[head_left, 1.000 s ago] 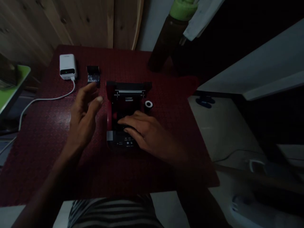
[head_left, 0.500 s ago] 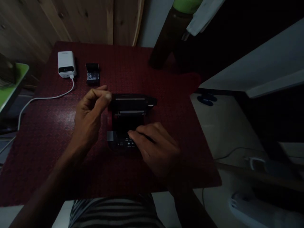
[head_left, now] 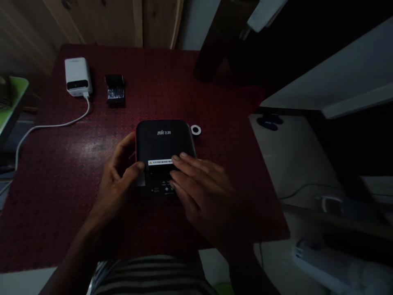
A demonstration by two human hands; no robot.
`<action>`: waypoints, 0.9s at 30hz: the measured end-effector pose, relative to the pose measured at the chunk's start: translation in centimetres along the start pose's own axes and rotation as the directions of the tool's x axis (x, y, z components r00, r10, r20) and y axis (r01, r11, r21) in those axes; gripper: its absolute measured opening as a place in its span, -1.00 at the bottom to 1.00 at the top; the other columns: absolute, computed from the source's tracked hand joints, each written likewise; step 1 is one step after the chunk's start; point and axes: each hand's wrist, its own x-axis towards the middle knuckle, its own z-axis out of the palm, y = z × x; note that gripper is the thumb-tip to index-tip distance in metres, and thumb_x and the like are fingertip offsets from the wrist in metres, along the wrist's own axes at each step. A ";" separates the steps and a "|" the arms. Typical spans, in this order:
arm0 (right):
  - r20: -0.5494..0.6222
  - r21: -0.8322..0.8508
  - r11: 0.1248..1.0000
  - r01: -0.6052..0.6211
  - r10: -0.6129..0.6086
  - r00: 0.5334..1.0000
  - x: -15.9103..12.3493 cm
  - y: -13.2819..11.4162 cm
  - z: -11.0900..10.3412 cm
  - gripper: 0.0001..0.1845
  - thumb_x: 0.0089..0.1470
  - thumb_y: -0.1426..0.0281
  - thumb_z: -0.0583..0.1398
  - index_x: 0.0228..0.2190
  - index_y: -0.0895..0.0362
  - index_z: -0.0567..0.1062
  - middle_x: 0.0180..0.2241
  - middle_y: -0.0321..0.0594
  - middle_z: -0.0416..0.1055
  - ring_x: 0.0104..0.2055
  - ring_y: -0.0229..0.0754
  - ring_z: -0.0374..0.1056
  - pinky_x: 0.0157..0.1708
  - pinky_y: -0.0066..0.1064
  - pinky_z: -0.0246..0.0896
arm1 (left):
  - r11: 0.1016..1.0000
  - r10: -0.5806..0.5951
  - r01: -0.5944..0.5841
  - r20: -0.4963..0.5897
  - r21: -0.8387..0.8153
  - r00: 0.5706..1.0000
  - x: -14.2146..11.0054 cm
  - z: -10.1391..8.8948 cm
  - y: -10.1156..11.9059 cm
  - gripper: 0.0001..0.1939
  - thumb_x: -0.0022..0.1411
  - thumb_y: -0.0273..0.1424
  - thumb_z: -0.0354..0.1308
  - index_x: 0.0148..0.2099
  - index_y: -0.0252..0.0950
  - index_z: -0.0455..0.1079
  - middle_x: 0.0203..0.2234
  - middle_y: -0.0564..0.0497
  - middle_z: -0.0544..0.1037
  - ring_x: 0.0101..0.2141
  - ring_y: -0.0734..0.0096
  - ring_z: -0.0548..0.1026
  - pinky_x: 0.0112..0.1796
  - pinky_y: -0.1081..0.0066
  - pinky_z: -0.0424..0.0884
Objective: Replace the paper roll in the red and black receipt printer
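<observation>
A small black printer (head_left: 164,143) with red sides lies on the table, its lid down. White lettering marks the lid, and a white warning strip (head_left: 160,162) runs along its front edge. Buttons show on the front panel. My left hand (head_left: 118,176) grips the printer's left side, thumb at the front corner and fingers along the side. My right hand (head_left: 202,186) lies with stretched fingers over the right front of the lid and the panel, covering part of both. A white ring with a dark centre (head_left: 195,130) is at the printer's back right.
A white power bank (head_left: 77,76) with a plugged-in white cable (head_left: 58,125) sits at the back left of the red table (head_left: 159,82). Beside it lies a small dark roll-like piece (head_left: 115,91). A tall dark bottle (head_left: 211,53) stands at the back right.
The printer's lid, raised half a second ago, has come down over the compartment. My left hand has moved down from the lid's edge to the side. My right fingers have moved onto the lid.
</observation>
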 end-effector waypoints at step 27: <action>-0.075 0.377 0.830 -0.411 0.470 0.880 -6.9 -0.2 4.4 -0.14 0.43 -0.10 0.34 0.53 -0.06 0.26 0.34 0.08 0.55 0.32 0.21 0.59 0.19 0.12 0.68 | 1.000 0.017 -0.018 0.028 0.012 0.999 -1.6 -1.3 -0.9 -0.36 0.40 -0.18 0.52 0.47 0.05 0.56 0.44 -0.02 0.58 0.42 -0.09 0.56 0.26 0.16 0.64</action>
